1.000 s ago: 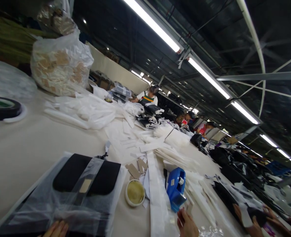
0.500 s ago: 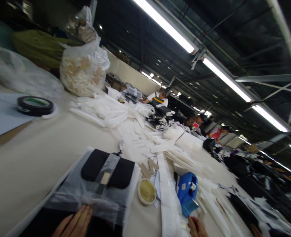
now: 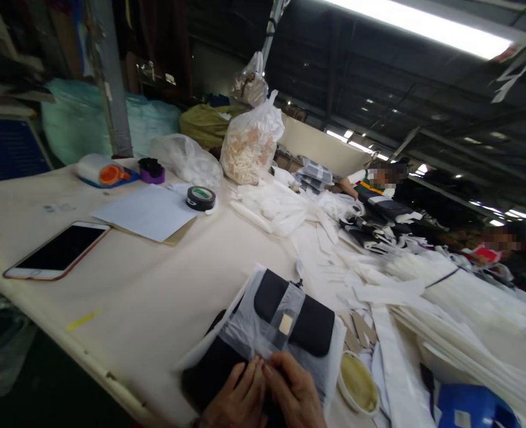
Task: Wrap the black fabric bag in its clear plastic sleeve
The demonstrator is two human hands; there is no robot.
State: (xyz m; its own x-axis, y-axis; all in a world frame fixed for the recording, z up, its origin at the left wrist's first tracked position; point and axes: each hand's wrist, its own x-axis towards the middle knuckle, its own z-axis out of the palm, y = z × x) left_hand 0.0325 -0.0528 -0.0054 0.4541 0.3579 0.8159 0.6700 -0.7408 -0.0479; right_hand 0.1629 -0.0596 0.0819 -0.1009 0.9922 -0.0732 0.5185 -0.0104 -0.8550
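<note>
We place our left hand (image 3: 235,399) and right hand (image 3: 295,395) side by side at the near edge of the cream table (image 3: 156,285). The fingers of both curl and pinch the clear plastic bag (image 3: 267,333), which contains a black rectangular wallet (image 3: 296,315). Just right of the bag stands a small white round tub (image 3: 358,382) holding yellowish paste. At the far side, a knotted clear sack (image 3: 250,142) holds tan pieces.

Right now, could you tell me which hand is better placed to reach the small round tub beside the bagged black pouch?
Probably the right hand: it lies nearer the tub, which sits to its right, while the left hand is farther away.
</note>
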